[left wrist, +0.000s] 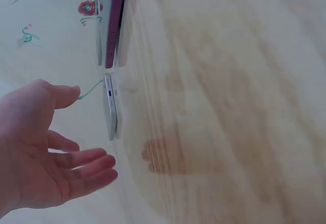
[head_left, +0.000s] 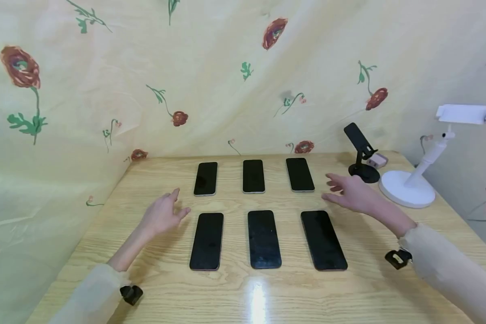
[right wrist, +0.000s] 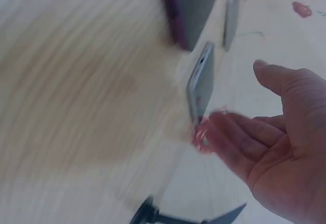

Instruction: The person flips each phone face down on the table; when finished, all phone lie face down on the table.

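Note:
Two rows of three smartphones lie on the wooden table, dark screens up. The back row holds a left phone [head_left: 205, 178], a middle phone [head_left: 253, 176] and a right phone [head_left: 300, 174]. In front are a left phone [head_left: 207, 241], a middle phone [head_left: 264, 239] and a right phone [head_left: 324, 240]. My left hand [head_left: 162, 214] hovers left of the rows, fingers loosely extended and thumb apart, holding nothing. On the other side, my right hand [head_left: 350, 192] is also empty, its fingers pointing toward the back right phone. Both hands are above the tabletop in the wrist views.
At the back right stand a black phone stand [head_left: 362, 155] and a white stand [head_left: 419, 180] with a raised holder. A small pale block [head_left: 377, 160] sits behind the black one. Flower-patterned cloth [head_left: 210, 67] hangs behind the table [head_left: 166, 288]. Each sleeve carries a black wrist mount.

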A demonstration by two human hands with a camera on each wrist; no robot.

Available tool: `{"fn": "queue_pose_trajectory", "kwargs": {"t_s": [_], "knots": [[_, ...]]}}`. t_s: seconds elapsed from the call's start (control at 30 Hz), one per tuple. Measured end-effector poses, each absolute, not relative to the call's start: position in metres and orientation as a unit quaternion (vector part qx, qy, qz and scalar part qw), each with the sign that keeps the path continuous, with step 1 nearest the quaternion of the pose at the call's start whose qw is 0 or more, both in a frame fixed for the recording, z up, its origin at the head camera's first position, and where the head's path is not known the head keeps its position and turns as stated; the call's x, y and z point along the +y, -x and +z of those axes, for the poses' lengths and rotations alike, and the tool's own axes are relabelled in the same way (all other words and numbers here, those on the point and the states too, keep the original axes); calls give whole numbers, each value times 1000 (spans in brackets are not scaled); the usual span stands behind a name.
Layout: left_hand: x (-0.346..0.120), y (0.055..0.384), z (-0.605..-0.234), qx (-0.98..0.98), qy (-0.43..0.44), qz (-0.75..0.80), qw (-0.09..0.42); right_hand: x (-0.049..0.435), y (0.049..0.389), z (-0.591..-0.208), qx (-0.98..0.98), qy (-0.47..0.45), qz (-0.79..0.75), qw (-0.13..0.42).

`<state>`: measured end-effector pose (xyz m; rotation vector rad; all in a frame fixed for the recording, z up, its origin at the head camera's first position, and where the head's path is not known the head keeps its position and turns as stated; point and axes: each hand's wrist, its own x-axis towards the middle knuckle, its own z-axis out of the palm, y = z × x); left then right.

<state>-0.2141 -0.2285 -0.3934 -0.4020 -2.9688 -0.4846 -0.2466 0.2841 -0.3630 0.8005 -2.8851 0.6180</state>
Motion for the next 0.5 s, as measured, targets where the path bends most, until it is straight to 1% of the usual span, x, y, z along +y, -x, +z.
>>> {"fn": "queue_pose_trajectory", "kwargs": {"t_s": [0.1, 0.2, 0.37, 0.5], "knots": [[-230, 222, -391, -973, 120, -190, 55, 263, 255, -358, -933, -265, 244, 21], [-230, 231, -388, -969, 111, -216, 49, 239, 266, -356, -923, -255, 288, -19], [-230, 246, -388, -965, 93, -243, 14, 192, 289, -360, -890, -246, 372, -93], [-227, 259, -390, -963, 99, -249, -15, 150, 305, -360, -862, -238, 423, -148]]}}
